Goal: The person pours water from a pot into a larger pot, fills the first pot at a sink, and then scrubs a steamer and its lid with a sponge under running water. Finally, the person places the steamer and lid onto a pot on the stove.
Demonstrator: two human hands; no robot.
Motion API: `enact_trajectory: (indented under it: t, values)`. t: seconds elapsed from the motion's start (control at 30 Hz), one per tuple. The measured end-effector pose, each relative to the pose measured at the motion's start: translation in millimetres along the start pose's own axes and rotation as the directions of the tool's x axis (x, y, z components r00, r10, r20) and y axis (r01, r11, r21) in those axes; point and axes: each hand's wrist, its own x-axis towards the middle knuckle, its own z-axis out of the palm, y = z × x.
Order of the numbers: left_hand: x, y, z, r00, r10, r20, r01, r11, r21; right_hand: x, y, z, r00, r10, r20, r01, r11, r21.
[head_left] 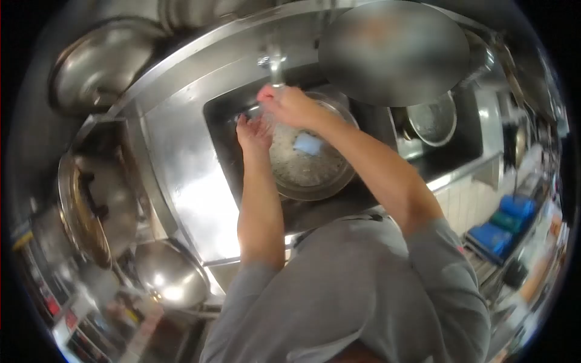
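My right hand (292, 107) is closed around a small pink thing (266, 92), too blurred to name, just below the faucet (276, 68). Close by on the left, my left hand (256, 133) is turned palm up with its fingers apart, at the rim of a large round metal bowl (340, 181). Cloudy, sudsy water fills that bowl, and a light blue sponge (308, 144) floats in it. The bowl sits in the dark sink basin (223, 115). Blur hides the finer detail between my hands.
A second sink basin on the right holds a round strainer or bowl (433, 121). To the left runs a steel drainboard (187, 163). Large metal pans (106, 63) stand at the upper left, and a wok (169, 275) lies lower left. Blue packages (493, 239) sit on a right-hand rack.
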Motion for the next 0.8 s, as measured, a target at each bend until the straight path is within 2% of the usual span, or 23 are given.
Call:
enact_trajectory:
  t: [0.03, 0.07, 0.1, 0.13, 0.17, 0.2, 0.23, 0.27, 0.3, 0.33, 0.43, 0.47, 0.5, 0.57, 0.6, 0.63, 0.67, 0.7, 0.73, 0.77, 0.8]
  values:
    - [-9, -9, 7, 0.999, -0.038, 0.025, 0.037, 0.999, 0.027, -1, -8, -4, 0.996, 0.086, 0.006, -0.085, 0.996, -0.004]
    - [-22, -16, 15, 0.966, -0.063, 0.252, 0.035, 0.993, 0.116, -4, -13, -10, 0.984, 0.176, 0.005, -0.176, 0.984, -0.008]
    - [-33, -22, 24, 0.878, -0.105, 0.466, 0.014, 0.981, 0.194, -11, -3, -8, 0.995, -0.059, -0.074, 0.049, 0.991, -0.127]
    - [-40, -28, 37, 0.813, -0.114, 0.571, -0.008, 0.978, 0.208, -24, -11, -15, 0.997, -0.062, -0.044, 0.055, 0.988, -0.145]
    - [-50, -35, 46, 0.869, -0.097, 0.485, -0.015, 0.975, 0.222, -39, -19, -22, 0.997, -0.072, -0.012, 0.069, 0.985, -0.159]
    - [-31, -37, 36, 0.756, -0.15, 0.637, 0.008, 0.975, 0.22, -55, -27, -32, 0.997, -0.067, -0.049, 0.057, 0.983, -0.174]
    - [-11, -38, 29, 0.615, -0.193, 0.764, 0.033, 0.975, 0.22, -72, -36, -42, 0.999, 0.031, 0.032, -0.022, 0.97, -0.241]
    - [-24, -46, 46, 0.593, -0.216, 0.776, 0.036, 0.97, 0.242, -88, -42, -52, 0.985, 0.134, 0.108, -0.095, 0.947, -0.308]
    - [-47, -55, 67, 0.773, -0.136, 0.619, -0.094, 0.941, 0.324, -108, -39, -60, 0.988, 0.134, 0.075, -0.105, 0.944, -0.314]
    - [-65, -62, 85, 0.897, -0.005, 0.442, -0.203, 0.883, 0.422, -133, -27, -67, 0.995, 0.102, 0.006, -0.094, 0.939, -0.329]
    - [-97, -70, 103, 0.837, -0.065, 0.543, -0.196, 0.891, 0.409, -218, 25, -93, 0.977, 0.003, -0.215, -0.068, 0.954, -0.291]
    - [-97, -74, 102, 0.833, -0.047, 0.552, -0.249, 0.857, 0.45, -250, 35, -103, 0.949, 0.066, -0.309, -0.149, 0.956, -0.254]
    - [-109, -77, 102, 0.856, -0.036, 0.515, -0.286, 0.797, 0.531, -287, 42, -114, 0.907, 0.123, -0.402, -0.224, 0.951, -0.215]
    - [-106, -83, 87, 0.893, 0.031, 0.45, -0.348, 0.683, 0.642, -369, 65, -132, 0.786, 0.317, -0.531, -0.37, 0.929, 0.008]
    - [-84, -82, 69, 0.896, 0.008, 0.444, -0.336, 0.664, 0.668, -410, 72, -136, 0.675, 0.433, -0.598, -0.366, 0.9, 0.238]
    - [-52, -83, 46, 0.883, 0.024, 0.468, -0.376, 0.634, 0.676, -450, 79, -138, 0.561, 0.551, -0.618, -0.313, 0.832, 0.457]
    - [-34, -87, 30, 0.869, 0.042, 0.493, -0.416, 0.603, 0.681, -489, 89, -140, 0.421, 0.609, -0.673, -0.24, 0.79, 0.565]
    - [-45, -92, 23, 0.858, 0.102, 0.504, -0.464, 0.577, 0.673, -525, 96, -139, 0.274, 0.666, -0.693, -0.143, 0.741, 0.656]
    - [-61, -100, 17, 0.843, 0.162, 0.512, -0.509, 0.548, 0.664, -557, 90, -139, 0.166, 0.708, -0.686, -0.097, 0.704, 0.704]
    - [-80, -105, 14, 0.822, 0.164, 0.546, -0.558, 0.423, 0.714, -586, 84, -139, 0.06, 0.747, -0.663, -0.043, 0.665, 0.746]
    - [-97, -110, 10, 0.799, 0.163, 0.578, -0.599, 0.288, 0.747, -614, 87, -135, 0.008, 0.766, -0.642, 0.005, 0.642, 0.766]
